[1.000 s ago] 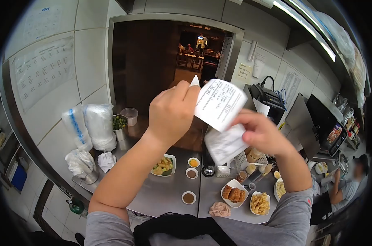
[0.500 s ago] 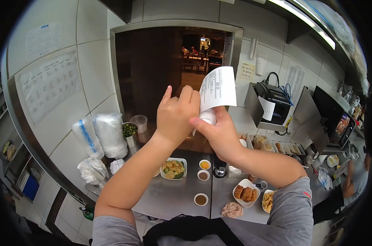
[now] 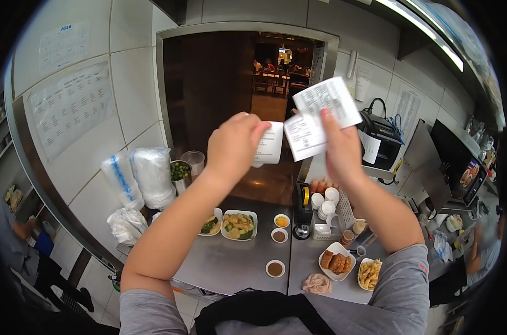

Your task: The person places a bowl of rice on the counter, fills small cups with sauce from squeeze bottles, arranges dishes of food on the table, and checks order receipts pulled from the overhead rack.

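Observation:
Above the counter, my left hand (image 3: 234, 142) pinches a short printed receipt (image 3: 272, 145) between thumb and fingers. To its right, my right hand (image 3: 343, 151) grips printed receipt paper (image 3: 337, 101), its thumb pressed on the front. A lower piece of this paper (image 3: 305, 137) sticks out to the left; I cannot tell if it is a fold or a separate slip. A gap separates the papers in the two hands. Below on the counter are a dish of cooked vegetables (image 3: 239, 225), small sauce cups (image 3: 279, 235) and a dish of fried pieces (image 3: 333, 263).
A doorway opens ahead. On the right are a receipt printer (image 3: 383, 134), a screen (image 3: 460, 159), stacked white cups (image 3: 327, 209), a crumpled cloth (image 3: 317, 283) and a bowl of fries (image 3: 369, 274). Wrapped plastic (image 3: 153, 177) stands left. People (image 3: 485, 259) are at both sides.
My hands, together around the curled receipt paper before, have moved apart. Each hand now holds its own paper. A person has come into view at the left.

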Motion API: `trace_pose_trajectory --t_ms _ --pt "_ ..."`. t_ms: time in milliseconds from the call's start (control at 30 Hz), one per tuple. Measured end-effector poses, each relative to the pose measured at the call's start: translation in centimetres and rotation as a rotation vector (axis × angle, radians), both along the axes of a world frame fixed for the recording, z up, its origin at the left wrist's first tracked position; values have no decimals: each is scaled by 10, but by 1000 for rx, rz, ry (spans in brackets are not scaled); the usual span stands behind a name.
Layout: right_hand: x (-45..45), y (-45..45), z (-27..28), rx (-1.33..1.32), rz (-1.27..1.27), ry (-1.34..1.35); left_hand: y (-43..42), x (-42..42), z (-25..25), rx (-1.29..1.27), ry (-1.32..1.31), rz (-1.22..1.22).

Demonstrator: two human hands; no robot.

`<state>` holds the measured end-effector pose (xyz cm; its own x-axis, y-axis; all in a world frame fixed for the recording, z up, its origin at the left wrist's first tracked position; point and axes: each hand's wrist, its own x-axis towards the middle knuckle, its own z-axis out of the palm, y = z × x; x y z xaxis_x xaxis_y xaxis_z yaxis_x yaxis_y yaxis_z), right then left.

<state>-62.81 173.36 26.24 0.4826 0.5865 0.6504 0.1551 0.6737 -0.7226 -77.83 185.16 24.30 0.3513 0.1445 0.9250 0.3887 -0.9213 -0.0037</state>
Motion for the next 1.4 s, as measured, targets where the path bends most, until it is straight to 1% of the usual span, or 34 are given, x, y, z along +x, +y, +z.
trace_pose_trajectory --t_ms 67,100,133,200,233,267,333,367,433,467,500,533,567,633,667,733,767,833,867,933,967,1000,1067,1100,1133,1167,1200,1233,1267,1300,1333,1367,1400 --pt "27 -12 14 -146 23 -159 11 -8 6 -720 -77 -488" --pt "34 -18 20 -221 14 -163 18 -11 7 -899 -98 -622" --pt "37 -23 21 -224 15 -163 19 -11 5 -902 -100 -621" --pt "41 -31 21 -353 26 -229 10 -15 11 -1175 -258 -900" --pt "45 -32 19 -373 59 -203 11 -17 11 -1268 -268 -1002" --pt "42 -34 17 -374 57 -201 11 -18 11 -1271 -266 -1002" --pt "30 -37 12 -279 -98 -411 9 -21 11 -1403 -268 -1244" --pt "27 -39 13 -222 -38 -504 6 -21 12 -1407 -266 -1242" --pt "13 -50 20 -219 -26 -508 1 -22 13 -1478 -213 -1312" --pt "9 -53 21 -214 -13 -514 -1 -22 13 -1482 -218 -1309" --pt "9 -51 19 -152 -90 -580 -2 -21 14 -1516 -232 -1308" --pt "10 -50 16 -158 -83 -581 -3 -20 14 -1549 -249 -1308" --pt "12 -50 14 -194 -163 -694 -6 -20 15 -1553 -259 -1305" --pt "14 -52 12 -228 -213 -848 -12 -21 19 -1648 -304 -1351" --pt "13 -53 10 -230 -210 -851 -14 -22 20 -1648 -310 -1352" --pt "14 -53 6 -206 -104 -806 -18 -23 21 -1656 -256 -1451" --pt "13 -53 7 -204 -104 -808 -19 -23 21 -1653 -256 -1452" --pt "13 -53 9 -144 -83 -768 -23 -23 20 -1699 -268 -1599" --pt "12 -55 13 -142 -85 -767 -23 -24 18 -1698 -264 -1600" --pt "10 -59 21 -194 73 -601 -24 -26 15 -1624 -169 -1933" --pt "14 -62 23 -255 123 -577 -31 -29 15 -1569 -143 -2013" --pt "13 -64 23 -250 120 -575 -35 -32 11 -1568 -136 -2012" --pt "8 -71 22 -213 -1 -753 -42 -36 2 -1201 -132 -1781" --pt "7 -73 20 -211 -31 -766 -49 -37 0 -1104 -182 -1585" --pt "9 -75 17 -206 -39 -760 -54 -41 -3 -1008 -169 -1510" --pt "11 -78 14 -203 -62 -833 -57 -42 -7 -869 -170 -1442" --pt "10 -80 13 -202 -85 -905 -57 -41 -11 -801 -164 -1409" --pt "6 -90 17 -260 -130 -984 -57 -40 -15 -734 -160 -1374" --pt "2 -95 23 -244 -160 -1176 -55 -38 -19 -550 -192 -1330" --pt "0 -95 20 -245 -83 -1134 -53 -36 -22 -366 -221 -1280" --pt "-4 -95 17 -245 -6 -1092 -53 -35 -23 -367 -211 -1283" --pt "-11 -96 17 -287 56 -990 -54 -33 -24 -272 -259 -1223" --pt "-14 -98 16 -282 50 -984 -55 -32 -24 -175 -305 -1161"
